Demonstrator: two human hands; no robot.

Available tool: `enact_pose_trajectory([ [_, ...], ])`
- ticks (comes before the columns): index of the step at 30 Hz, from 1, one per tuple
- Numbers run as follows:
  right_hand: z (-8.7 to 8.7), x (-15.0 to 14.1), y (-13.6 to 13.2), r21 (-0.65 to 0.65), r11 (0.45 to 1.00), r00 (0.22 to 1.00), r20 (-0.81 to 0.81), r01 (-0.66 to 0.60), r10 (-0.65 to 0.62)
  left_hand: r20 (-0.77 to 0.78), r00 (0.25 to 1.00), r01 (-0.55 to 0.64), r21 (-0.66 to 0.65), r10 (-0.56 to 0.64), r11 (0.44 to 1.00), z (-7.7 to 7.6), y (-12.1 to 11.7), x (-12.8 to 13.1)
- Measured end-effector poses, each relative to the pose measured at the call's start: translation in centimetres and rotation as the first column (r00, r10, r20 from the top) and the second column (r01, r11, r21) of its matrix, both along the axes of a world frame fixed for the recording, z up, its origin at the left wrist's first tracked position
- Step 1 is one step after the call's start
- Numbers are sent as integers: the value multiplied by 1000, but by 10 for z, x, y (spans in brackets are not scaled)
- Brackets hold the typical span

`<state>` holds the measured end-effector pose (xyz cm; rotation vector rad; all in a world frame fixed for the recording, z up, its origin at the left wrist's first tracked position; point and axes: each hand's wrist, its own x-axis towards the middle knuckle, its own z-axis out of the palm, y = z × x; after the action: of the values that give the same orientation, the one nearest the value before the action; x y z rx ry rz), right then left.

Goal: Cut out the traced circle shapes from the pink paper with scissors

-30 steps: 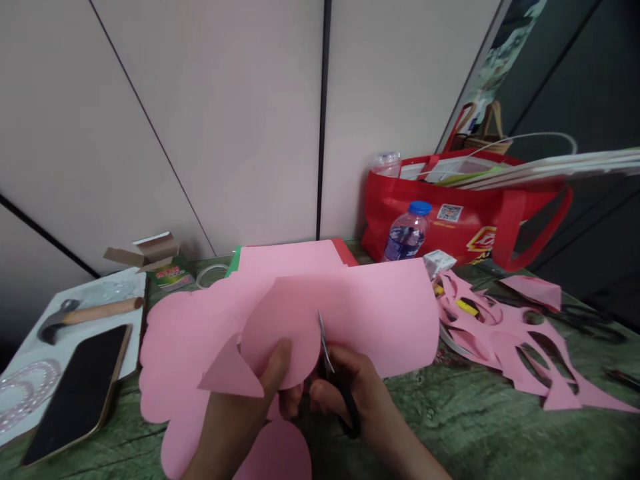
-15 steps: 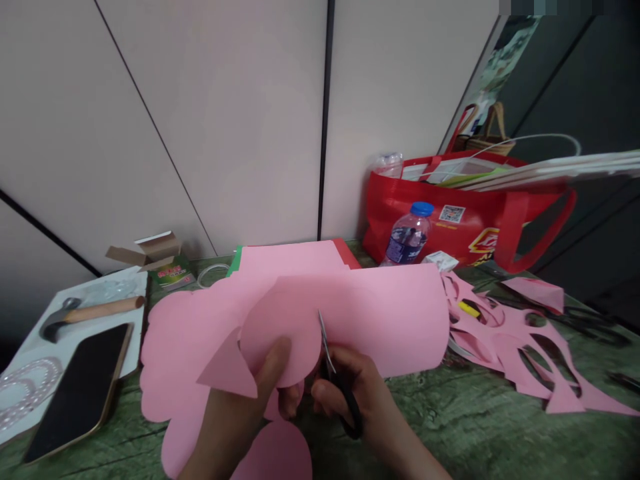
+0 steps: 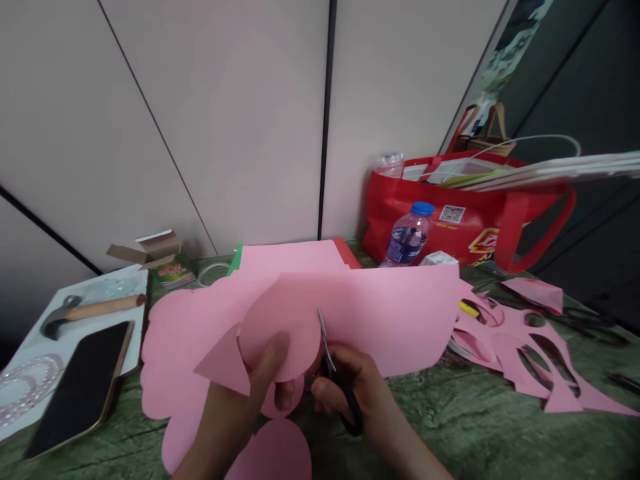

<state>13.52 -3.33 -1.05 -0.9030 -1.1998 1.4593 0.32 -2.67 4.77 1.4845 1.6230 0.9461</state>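
My left hand (image 3: 267, 373) pinches a sheet of pink paper (image 3: 390, 313), thumb on top and fingers beneath. The part under my thumb has a rounded, partly cut outline, and a pointed flap sticks out to its left. My right hand (image 3: 355, 383) has its fingers through the handles of black-handled scissors (image 3: 340, 387). The blades point away from me and lie at the curved cut edge of the sheet, nearly together. Beneath and to the left lie several pink paper pieces with scalloped edges (image 3: 175, 353). Another rounded pink piece (image 3: 275, 450) lies close to me.
Pink offcuts (image 3: 530, 353) with holes lie right, near a yellow item (image 3: 469, 308). Behind stand a blue-capped bottle (image 3: 410, 233) and a red bag (image 3: 450, 220). On the left are a phone (image 3: 83, 387), a hammer (image 3: 95, 308), pearl strands (image 3: 30, 387) and an opened small box (image 3: 173, 267).
The sheet has turned slightly in my left hand, and its right end has flattened and reaches farther right. The scissors stay in nearly the same place.
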Motion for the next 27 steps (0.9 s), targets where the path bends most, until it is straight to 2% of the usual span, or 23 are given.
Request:
enact_pose_trajectory([
  [3,1,1,-1,-10,1000,1000,-5,-13,13,-1,1000,22,-64,-22,998,2,2,-5],
  [8,0,1,-2,-23,1000,1000,-24,-7,7,115,993,27,-64,-19,998,3,3,-4],
  [15,-1,1,-2,-12,1000,1000,-30,-3,2,72,996,66,-97,-59,993,3,2,-7],
  [23,-1,1,-1,-7,1000,1000,-13,-15,15,143,985,109,-65,-99,992,-3,6,-11],
  [27,-2,2,-1,10,1000,1000,-13,-17,17,186,981,56,-15,-53,998,-6,6,-7],
])
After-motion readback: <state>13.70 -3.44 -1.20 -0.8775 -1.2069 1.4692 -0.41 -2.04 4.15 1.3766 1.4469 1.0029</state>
